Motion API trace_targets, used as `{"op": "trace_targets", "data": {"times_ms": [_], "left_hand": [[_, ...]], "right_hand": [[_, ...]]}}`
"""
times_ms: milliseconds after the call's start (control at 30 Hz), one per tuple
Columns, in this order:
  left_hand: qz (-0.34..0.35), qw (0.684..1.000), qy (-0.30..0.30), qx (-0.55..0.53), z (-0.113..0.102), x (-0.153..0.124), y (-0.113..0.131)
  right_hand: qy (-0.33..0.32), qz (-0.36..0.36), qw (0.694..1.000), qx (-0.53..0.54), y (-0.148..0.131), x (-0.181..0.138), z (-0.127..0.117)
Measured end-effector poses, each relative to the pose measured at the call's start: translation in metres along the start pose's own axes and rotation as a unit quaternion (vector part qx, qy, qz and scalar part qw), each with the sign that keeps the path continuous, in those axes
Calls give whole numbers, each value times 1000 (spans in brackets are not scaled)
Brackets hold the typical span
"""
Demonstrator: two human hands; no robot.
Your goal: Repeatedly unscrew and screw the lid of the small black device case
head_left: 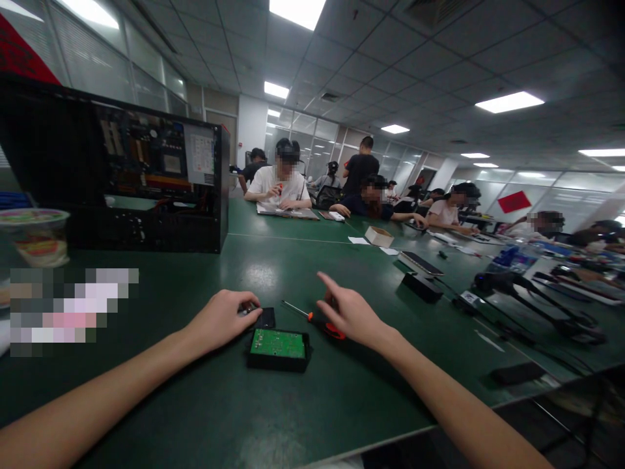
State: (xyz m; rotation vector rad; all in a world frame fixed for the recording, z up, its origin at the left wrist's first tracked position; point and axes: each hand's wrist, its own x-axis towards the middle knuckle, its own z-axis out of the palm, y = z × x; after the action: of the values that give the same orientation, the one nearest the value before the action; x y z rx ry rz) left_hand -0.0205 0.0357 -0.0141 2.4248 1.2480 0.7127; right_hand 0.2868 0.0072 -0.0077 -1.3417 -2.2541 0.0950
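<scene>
A black plastic box (278, 360) lies on the green table with a green circuit board (278, 343) seated in it, its solder side up. Just behind it is a small flat black piece (266, 318). My left hand (227, 316) is curled at that piece, thumb and index at its left edge; its other fingers are partly hidden. My right hand (349, 312) hovers over the screwdriver (310, 317), index finger stretched forward and thumb apart. The screwdriver's orange-and-black handle lies beneath this hand, and its shaft points left and away from me.
An opened computer case (222, 189) stands at the back left, beside a plastic cup (41, 238). To the right are a small open carton (379, 236), a black box (422, 286), cables and a black headband-like device (532, 299). Several people sit farther off.
</scene>
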Motion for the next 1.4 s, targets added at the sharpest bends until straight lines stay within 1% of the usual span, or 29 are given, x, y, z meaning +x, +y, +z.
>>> {"op": "trace_targets", "data": {"times_ms": [33,67,100,133,167,233,267,300,333,367,433,467,500,567,600,667,733,800,900,967,1000,1067,1100,1167,1200,1233,1300,1333,1400], "left_hand": [[3,1000,-2,4,1,0,-1],[7,1000,-3,5,2,0,-3],[11,1000,-3,4,3,-1,-4],[13,1000,-3,3,4,-1,-5],[14,1000,-2,2,4,-1,-6],[13,1000,-2,-2,6,-1,-9],[11,1000,-1,-4,6,0,-10],[8,1000,-1,-6,6,0,-10],[6,1000,0,-8,6,0,-11],[4,1000,1,-10,6,0,-10],[1,1000,3,-13,6,1,-9],[1,1000,5,-13,5,1,-8],[1,1000,6,-13,5,0,-6],[3,1000,12,-16,4,-1,-3],[5,1000,17,-19,4,-1,-1],[9,999,31,-31,4,-3,1],[8,998,45,-48,5,-4,3],[0,996,58,-71,6,-5,5],[-31,991,60,-118,8,-7,9],[-59,984,38,-163,10,-11,13],[-71,980,26,-186,11,-13,15],[-86,971,12,-222,13,-16,21],[-92,967,11,-236,15,-18,24],[-101,958,9,-268,18,-20,31],[-105,953,5,-285,20,-21,34],[-109,947,0,-302,21,-21,36],[-116,938,-16,-326,24,-22,41],[-118,935,-25,-333,25,-23,43],[-116,931,-40,-343,25,-24,45]], "right_hand": [[78,29,996,19,3,1,-12],[175,58,982,43,7,2,-29],[274,85,955,73,12,3,-48],[367,102,919,100,16,2,-69],[442,108,882,126,20,0,-91],[526,107,825,179,24,-7,-125],[542,99,813,188,23,-10,-134],[536,92,819,182,18,-14,-137],[508,82,841,164,11,-16,-134],[455,68,877,138,2,-18,-124],[289,18,953,84,-22,-19,-92],[194,-20,979,63,-34,-18,-73],[101,-64,992,41,-45,-16,-53],[-33,-124,992,8,-64,-14,-18],[-76,-140,987,-3,-71,-14,-4],[-123,-151,981,-12,-79,-15,15],[-141,-150,979,-3,-83,-18,22],[-136,-146,979,30,-84,-20,18],[-73,-130,985,86,-79,-23,-5],[-5,-84,993,84,-61,-29,-30],[27,-45,997,65,-46,-34,-44],[82,61,995,-1,-1,-50,-73],[101,127,986,-44,26,-61,-87],[142,266,943,-142,85,-88,-112],[146,327,916,-181,112,-103,-122],[128,370,896,-207,137,-118,-129],[104,442,861,-230,175,-145,-138],[99,463,849,-234,186,-156,-139],[96,479,841,-231,199,-173,-136]]}}
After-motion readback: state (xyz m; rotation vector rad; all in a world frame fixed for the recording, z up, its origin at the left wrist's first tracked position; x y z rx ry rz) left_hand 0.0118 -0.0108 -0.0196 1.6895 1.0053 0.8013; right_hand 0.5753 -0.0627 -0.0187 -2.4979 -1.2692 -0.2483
